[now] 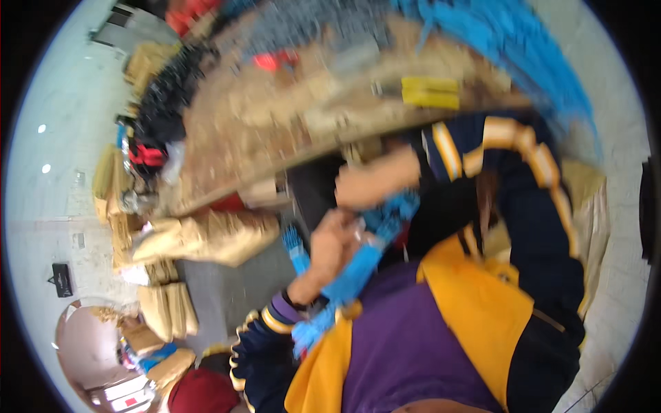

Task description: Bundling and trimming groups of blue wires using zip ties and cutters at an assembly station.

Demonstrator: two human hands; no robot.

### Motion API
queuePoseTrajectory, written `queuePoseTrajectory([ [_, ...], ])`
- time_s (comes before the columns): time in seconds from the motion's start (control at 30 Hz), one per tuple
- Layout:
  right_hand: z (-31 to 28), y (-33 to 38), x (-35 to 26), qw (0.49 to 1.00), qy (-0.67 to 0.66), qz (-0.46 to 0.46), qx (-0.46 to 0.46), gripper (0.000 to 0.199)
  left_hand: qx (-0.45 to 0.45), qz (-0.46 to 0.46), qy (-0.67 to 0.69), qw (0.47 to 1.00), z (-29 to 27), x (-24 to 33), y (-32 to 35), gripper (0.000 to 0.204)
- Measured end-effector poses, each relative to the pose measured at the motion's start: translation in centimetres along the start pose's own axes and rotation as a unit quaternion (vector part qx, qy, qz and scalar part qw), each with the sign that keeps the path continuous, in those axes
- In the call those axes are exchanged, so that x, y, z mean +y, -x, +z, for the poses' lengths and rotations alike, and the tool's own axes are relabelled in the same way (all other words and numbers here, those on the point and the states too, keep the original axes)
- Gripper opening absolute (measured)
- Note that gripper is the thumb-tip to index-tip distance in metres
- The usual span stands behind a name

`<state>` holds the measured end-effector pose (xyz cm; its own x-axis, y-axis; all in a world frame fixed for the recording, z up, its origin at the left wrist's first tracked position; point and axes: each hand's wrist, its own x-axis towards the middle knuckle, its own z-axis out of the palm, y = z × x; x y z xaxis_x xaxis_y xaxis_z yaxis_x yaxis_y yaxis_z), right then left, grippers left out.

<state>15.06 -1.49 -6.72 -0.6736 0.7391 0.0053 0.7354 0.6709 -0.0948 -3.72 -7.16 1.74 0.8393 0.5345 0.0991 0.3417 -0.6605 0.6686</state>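
Note:
Bundles of thin blue strips [354,272], perhaps cords, lie across my lap under my hands. My left hand [332,246] is closed at the middle of them, with a small whitish bit at its fingertips. Just beyond it my right hand [372,184] is closed like a fist, close above more blue strips [399,208]. Motion blurs both hands, so what the right fingers hold cannot be made out. The frayed end of one blue bundle [295,246] sticks out left of my left wrist.
A worn wooden table [241,138] stands ahead, bearing a grey heap [310,27], a blue strip pile [509,41], a yellow block [431,92] and a red piece [275,60]. Black material [165,96] edges it. Brown sacks [206,237] lie left; a dark red cap [203,391] shows lower left.

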Motion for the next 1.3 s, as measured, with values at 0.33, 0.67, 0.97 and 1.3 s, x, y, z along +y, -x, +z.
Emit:
queuePoseTrajectory([
  [0.33,2.8,7.3,-1.0,0.971,-0.191,0.032,0.138,0.014,-0.151,0.142,-0.013,0.978,3.3,-3.4,-3.8,0.012],
  [0.67,1.6,7.0,-3.7,0.618,-0.758,0.188,0.093,0.02,-0.276,0.173,0.276,0.904,5.6,-3.5,-4.6,0.016],
  [0.97,3.1,5.0,-6.2,0.651,-0.614,0.32,0.312,0.028,-0.164,-0.059,0.514,0.84,4.8,-5.5,-2.9,0.023],
  [1.3,3.5,5.9,-6.4,0.688,-0.477,0.321,0.444,0.018,-0.16,-0.191,0.534,0.808,3.5,-6.3,-4.6,0.021],
])
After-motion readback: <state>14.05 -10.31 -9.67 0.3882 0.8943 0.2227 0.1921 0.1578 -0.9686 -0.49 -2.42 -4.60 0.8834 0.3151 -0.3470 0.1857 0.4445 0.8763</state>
